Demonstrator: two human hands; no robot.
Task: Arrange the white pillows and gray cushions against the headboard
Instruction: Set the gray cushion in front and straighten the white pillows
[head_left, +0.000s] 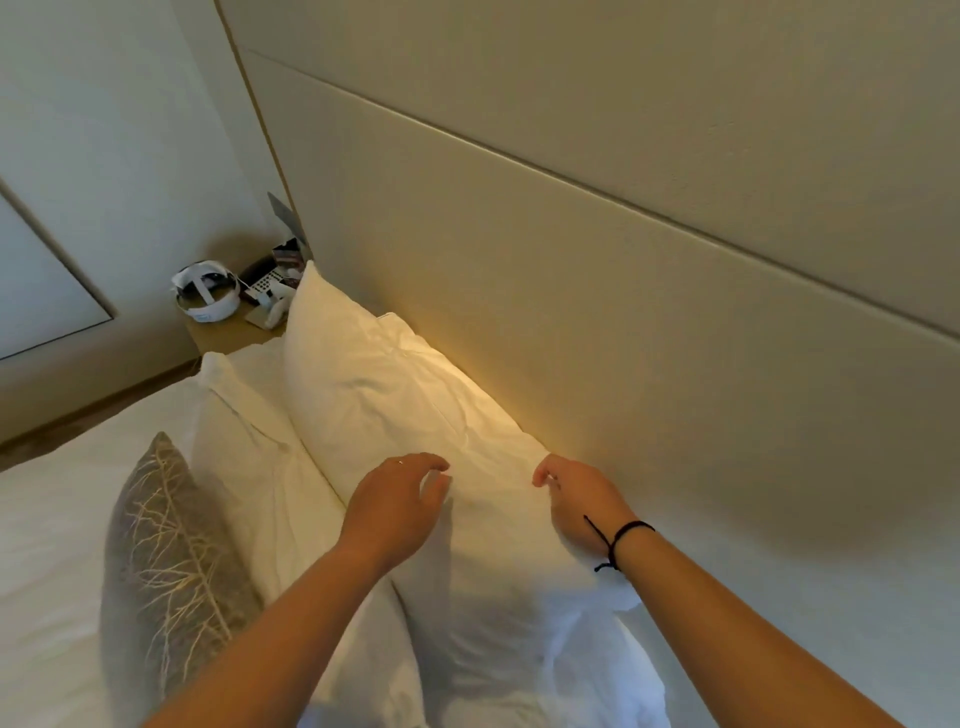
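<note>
Two white pillows stand on edge against the headboard (597, 270), in a line running from 11 o'clock down to 5 o'clock. The far pillow (374, 395) has its long axis along the headboard, one corner pointing up at 11 o'clock by the nightstand (228, 330). The near pillow (509, 597) continues the line toward 5 o'clock, its back edge touching the padded panel.

A third pillow (260, 467) leans in front of the far one, on the 9 o'clock side. A gray cushion (166, 561) with a pale branch pattern stands upright in front of that, its long axis parallel to the others.

The left hand (400, 504) hovers over the seam where the two back pillows meet, fingers spread and curled, gripping nothing. The right hand (582, 504), a black cord at the wrist, rests on the near pillow's top edge beside the headboard, fingers curled loosely; I cannot tell whether it pinches fabric.

Open bed (47, 530) lies at 8 o'clock.
</note>
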